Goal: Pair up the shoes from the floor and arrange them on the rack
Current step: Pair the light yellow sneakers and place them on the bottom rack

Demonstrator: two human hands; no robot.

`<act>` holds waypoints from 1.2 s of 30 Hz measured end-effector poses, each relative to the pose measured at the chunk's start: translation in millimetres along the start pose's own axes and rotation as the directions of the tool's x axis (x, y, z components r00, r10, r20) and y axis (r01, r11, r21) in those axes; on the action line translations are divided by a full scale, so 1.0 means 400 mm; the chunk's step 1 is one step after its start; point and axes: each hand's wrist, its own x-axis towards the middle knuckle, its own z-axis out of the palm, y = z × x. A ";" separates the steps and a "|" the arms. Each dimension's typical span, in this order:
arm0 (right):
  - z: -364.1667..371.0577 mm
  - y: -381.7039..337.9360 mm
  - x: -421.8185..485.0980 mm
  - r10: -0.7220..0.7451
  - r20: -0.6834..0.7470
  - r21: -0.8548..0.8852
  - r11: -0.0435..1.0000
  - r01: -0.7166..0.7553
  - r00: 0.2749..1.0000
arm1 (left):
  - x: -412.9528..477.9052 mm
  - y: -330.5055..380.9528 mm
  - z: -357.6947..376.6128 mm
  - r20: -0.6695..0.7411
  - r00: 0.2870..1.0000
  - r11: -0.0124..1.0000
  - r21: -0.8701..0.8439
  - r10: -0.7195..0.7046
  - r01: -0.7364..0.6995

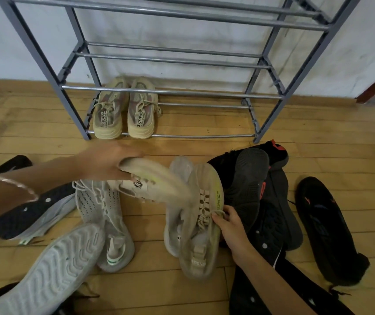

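Left hand [107,161] fingers clamped on a blurred beige shoe [154,178], lifted just in front of the rack [170,94]. Right hand [229,223] fingers pinch the laces of its match [201,223], lying on the floor [182,146] nearer than the rack. Cream pair [125,110] sits side by side at the left end of the rack's bottom shelf. Black shoes [273,201] piled right of the match
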 end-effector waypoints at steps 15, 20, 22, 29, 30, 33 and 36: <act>-0.013 -0.011 -0.018 -0.033 0.005 0.088 0.996 0.032 0.999 | -0.134 0.189 0.181 0.592 0.630 -0.283 -0.802 -0.502 0.526; -0.028 -0.041 -0.013 -0.074 0.008 0.172 0.983 0.071 0.997 | -0.120 0.211 0.182 0.551 0.656 -0.298 -0.833 -0.515 0.466; -0.015 -0.054 -0.016 -0.092 0.039 0.167 0.982 0.085 0.995 | -0.114 0.232 0.177 0.549 0.676 -0.310 -0.836 -0.492 0.453; 0.015 -0.067 -0.018 -0.113 0.093 0.116 0.988 0.102 0.989 | -0.120 0.260 0.195 0.543 0.691 -0.357 -0.838 -0.477 0.412; 0.017 -0.067 -0.015 -0.109 0.098 0.118 0.988 0.097 0.989 | -0.121 0.258 0.195 0.540 0.695 -0.358 -0.840 -0.475 0.408; 0.024 -0.073 -0.003 -0.099 0.109 0.165 0.983 0.080 0.989 | -0.115 0.251 0.196 0.531 0.705 -0.364 -0.845 -0.471 0.393; 0.027 -0.077 0.016 -0.060 0.116 0.280 0.960 0.026 0.991 | -0.101 0.239 0.188 0.527 0.747 -0.352 -0.844 -0.405 0.404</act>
